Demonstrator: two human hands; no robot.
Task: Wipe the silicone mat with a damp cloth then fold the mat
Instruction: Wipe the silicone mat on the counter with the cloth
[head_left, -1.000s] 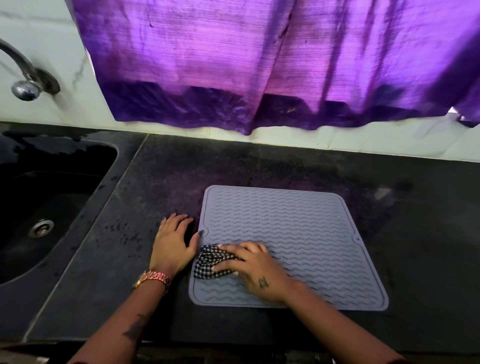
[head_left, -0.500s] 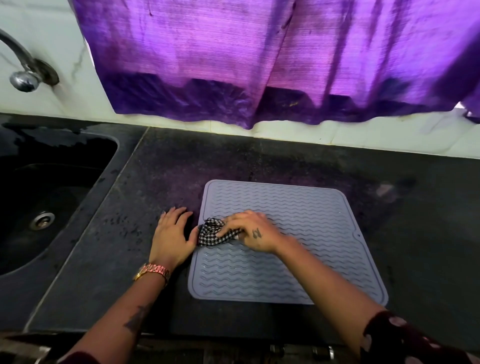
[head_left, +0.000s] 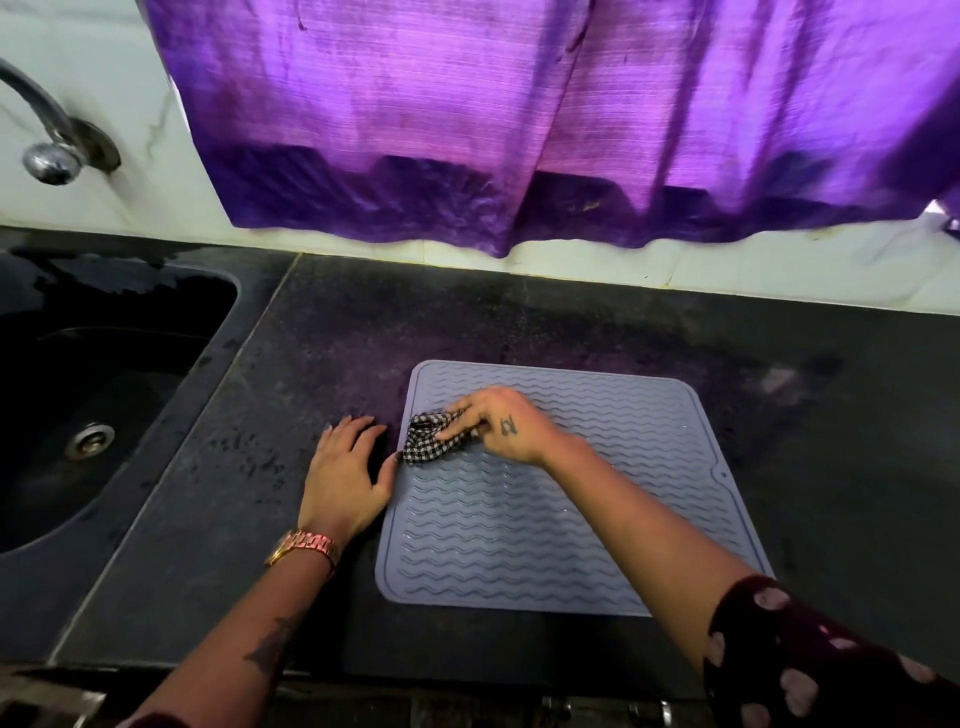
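Wiping underway: checked cloth (head_left: 434, 437), pressed under right hand (head_left: 501, 423) fingers, pushed from mat (head_left: 561, 499) near-left up toward far-left corner; left hand (head_left: 345, 480) flat, fingers spread, beside mat on worktop (head_left: 805, 467); folding not begun.

Single head-worn view, looking steeply down at counter (head_left: 545, 322), close, wall behind

The silicone mat (head_left: 545, 509) is grey-blue and square with rounded corners, ribbed with wavy lines, and lies flat and unfolded on the dark table (head_left: 831, 467). A bunched black-and-white checked cloth (head_left: 428, 441) sits on the mat near its left edge.
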